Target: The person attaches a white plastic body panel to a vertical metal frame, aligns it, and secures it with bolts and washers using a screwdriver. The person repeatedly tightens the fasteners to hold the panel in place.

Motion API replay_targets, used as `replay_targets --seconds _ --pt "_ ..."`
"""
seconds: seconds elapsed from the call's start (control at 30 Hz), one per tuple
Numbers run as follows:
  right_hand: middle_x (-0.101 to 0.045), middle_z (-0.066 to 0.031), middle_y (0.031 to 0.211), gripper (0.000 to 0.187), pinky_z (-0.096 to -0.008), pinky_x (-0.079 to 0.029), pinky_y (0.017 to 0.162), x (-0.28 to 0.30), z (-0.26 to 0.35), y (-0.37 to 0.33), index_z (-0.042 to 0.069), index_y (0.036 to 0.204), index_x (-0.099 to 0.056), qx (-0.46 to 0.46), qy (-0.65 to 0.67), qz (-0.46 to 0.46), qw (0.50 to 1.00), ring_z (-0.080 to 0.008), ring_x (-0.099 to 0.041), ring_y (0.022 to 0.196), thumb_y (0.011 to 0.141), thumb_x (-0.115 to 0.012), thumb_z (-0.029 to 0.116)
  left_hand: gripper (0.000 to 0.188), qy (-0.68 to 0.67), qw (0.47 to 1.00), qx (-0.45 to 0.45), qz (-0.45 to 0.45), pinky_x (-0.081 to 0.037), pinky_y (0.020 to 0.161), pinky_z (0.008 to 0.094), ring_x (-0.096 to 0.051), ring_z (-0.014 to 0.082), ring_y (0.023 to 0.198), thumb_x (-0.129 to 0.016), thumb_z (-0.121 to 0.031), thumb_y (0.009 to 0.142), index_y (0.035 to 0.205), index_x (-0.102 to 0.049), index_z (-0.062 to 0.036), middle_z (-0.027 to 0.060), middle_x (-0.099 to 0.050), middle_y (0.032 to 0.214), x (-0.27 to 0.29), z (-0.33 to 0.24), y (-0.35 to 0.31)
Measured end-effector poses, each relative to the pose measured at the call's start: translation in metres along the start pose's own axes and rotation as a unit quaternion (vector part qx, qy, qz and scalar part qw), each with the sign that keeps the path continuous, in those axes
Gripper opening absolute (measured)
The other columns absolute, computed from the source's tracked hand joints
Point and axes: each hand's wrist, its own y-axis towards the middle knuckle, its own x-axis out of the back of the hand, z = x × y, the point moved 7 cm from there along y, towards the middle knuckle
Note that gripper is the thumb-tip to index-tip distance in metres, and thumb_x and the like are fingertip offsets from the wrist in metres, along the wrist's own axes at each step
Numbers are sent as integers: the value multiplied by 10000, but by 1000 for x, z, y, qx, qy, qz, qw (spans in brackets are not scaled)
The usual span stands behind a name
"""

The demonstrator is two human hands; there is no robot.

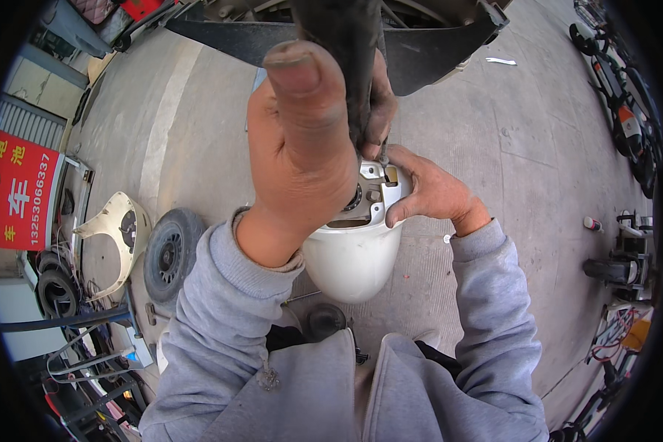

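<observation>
The left hand [302, 147] is closed around a dark bar [350, 51] that rises toward the camera, thumb up along it and fingers wrapped to the far side, so its grip is fully shut on the bar. Just below the bar sits a white cover [353, 258], a rounded plastic shell with a bracket and holes at its top edge. The right hand [431, 195] rests on the right of the cover's top, fingers curled over the rim and thumb pressed on the side; that grip looks partly closed on the cover, though the fingertips are hidden behind the bar. The cover hangs in the air over the concrete floor [508, 147], in front of the person's chest. It looks light and stiff, a thin moulded shell with a smooth, glossy skin that would slip under dirty fingers, and probably brittle at the bracket tabs. The rim beside the bracket seems the safest hold, since the round belly gives nothing to catch. Left of the cover, on the floor, lie a wheel [171, 254] and a cream panel [114, 228].
</observation>
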Motion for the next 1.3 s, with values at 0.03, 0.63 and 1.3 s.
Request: replay_targets --seconds 0.03,0.63,1.3 --pt "-620 -170 1333 956 -392 -461 1058 0 5 6 54 1432 -561 14 -6 26 1000 -300 -594 1229 627 -972 364 689 6 1000 -4 2 -376 513 210 -523 73 577 -487 -672 1008 1015 -583 10 37 -568 691 0 1 0" --pt "-613 -203 1294 744 -430 -457 1053 -5 6 -2 5 1386 -566 -2 -101 -46 994 -348 -587 1193 759 -898 229 597 2 1000 -2 -21 -377 499 202 -515 55 568 -510 -598 1034 988 -588 -9 14 -555 677 2 6 2" --pt "-625 -71 977 415 -368 -519 587 -124 58 -32 58 1159 -630 33 -438 -222 870 -244 -660 673 836 -768 280 812 -27 998 54 -33 -413 528 237 -496 94 570 -371 -827 849 968 -556 -46 21 -533 683 2 9 6"
